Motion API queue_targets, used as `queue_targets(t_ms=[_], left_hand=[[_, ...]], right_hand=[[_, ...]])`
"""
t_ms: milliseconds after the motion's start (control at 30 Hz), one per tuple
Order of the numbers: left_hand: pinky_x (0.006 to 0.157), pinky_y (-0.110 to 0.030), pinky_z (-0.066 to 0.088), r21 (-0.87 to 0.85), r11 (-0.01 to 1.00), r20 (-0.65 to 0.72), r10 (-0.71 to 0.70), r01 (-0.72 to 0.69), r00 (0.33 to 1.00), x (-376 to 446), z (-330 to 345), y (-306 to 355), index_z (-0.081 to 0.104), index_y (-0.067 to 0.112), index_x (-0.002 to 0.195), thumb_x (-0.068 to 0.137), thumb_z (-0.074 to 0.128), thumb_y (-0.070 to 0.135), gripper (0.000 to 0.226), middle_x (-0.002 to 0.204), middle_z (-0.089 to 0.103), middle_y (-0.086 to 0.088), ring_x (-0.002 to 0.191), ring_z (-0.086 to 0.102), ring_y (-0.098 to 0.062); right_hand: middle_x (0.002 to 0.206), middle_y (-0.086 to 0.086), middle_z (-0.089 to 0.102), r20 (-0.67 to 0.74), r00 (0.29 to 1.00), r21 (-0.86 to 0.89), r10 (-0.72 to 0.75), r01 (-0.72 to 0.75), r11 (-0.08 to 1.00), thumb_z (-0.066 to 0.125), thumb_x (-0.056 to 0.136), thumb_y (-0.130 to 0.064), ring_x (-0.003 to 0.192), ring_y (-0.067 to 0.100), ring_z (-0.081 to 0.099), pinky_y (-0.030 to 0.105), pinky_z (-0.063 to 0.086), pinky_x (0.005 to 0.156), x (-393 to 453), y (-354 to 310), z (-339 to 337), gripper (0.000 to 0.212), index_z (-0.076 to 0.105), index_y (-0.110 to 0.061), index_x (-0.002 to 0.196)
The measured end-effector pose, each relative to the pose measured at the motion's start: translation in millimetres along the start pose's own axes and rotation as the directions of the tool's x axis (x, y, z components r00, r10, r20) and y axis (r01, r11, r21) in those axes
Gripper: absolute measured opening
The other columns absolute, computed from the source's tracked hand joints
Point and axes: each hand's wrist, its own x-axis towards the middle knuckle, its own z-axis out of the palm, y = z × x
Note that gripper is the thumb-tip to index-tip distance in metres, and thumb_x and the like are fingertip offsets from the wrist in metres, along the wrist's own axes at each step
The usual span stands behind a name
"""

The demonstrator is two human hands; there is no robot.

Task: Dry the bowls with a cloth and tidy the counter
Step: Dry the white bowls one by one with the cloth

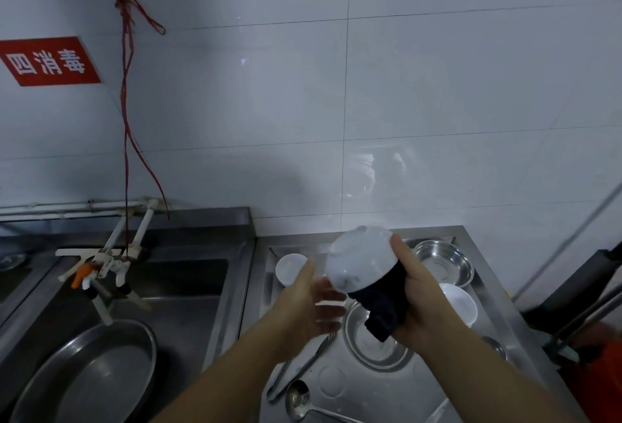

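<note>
Two hands meet just right of the frame's centre, and the move ahead turns on the small gap between them. At lower left a steel basin [91, 372] sits in the sink [188, 288], under the tap [101, 271]. Moving right, the left hand [309, 305] hangs open, palm turned toward the bowl, fingers [328, 291] straight and holding nothing; their tips reach just under the bowl's lower edge, very near it, though I cannot tell if they touch. The white bowl [358, 259] is held up above the table [387, 385], tilted, its outside facing up and to the left, its mouth facing down and right. A dark cloth [383, 308] is bunched in that mouth and trails below. The right hand [424, 294] grips cloth and bowl together, thumb lying up along the bowl's right side. So the bowl lies up and to the right of the open left hand, which looks ready to take or steady it. Beneath them, other bowls, a ladle [299, 402] and tongs [296, 368] lie on the table.
</note>
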Motion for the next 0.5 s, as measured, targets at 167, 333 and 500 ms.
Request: queue_targets(t_ms=[167, 333, 500], left_hand=[[0.079, -0.034, 0.054, -0.382, 0.923, 0.033, 0.055, -0.038, 0.998, -5, 2, -12, 0.073, -0.003, 0.120, 0.082, 0.075, 0.030, 0.050, 0.100, 0.064, -0.016, 0.084, 0.064, -0.023], [0.101, -0.041, 0.052, -0.498, 0.863, 0.006, 0.105, -0.088, 0.994, -6, 0, 4, 0.069, -0.003, 0.133, 0.094, 0.065, 0.029, 0.050, 0.116, 0.072, -0.019, 0.100, 0.071, -0.027], [0.106, -0.039, 0.051, -0.499, 0.854, -0.012, 0.164, -0.148, 0.986, -9, -1, 22, 0.065, -0.006, 0.136, 0.093, 0.066, 0.026, 0.053, 0.115, 0.073, -0.018, 0.098, 0.072, -0.025]], right_hand=[[0.134, 0.017, 0.071, 0.015, 1.000, 0.017, 0.004, -0.004, 1.000, 0.054, 0.097, -0.072, 0.112, 0.031, 0.070, 0.040, 0.059, 0.086, 7, 6, -5, 0.065, 0.076, -0.019, 0.128], [0.139, 0.015, 0.069, 0.013, 0.999, 0.035, 0.046, -0.046, 0.998, 0.056, 0.096, -0.066, 0.125, 0.031, 0.069, 0.036, 0.062, 0.089, 6, 21, -7, 0.059, 0.078, -0.019, 0.125], [0.129, 0.017, 0.074, -0.021, 0.993, 0.024, 0.115, -0.115, 0.993, 0.049, 0.097, -0.073, 0.103, 0.029, 0.078, 0.037, 0.063, 0.071, 6, 20, -8, 0.072, 0.073, -0.015, 0.133]])
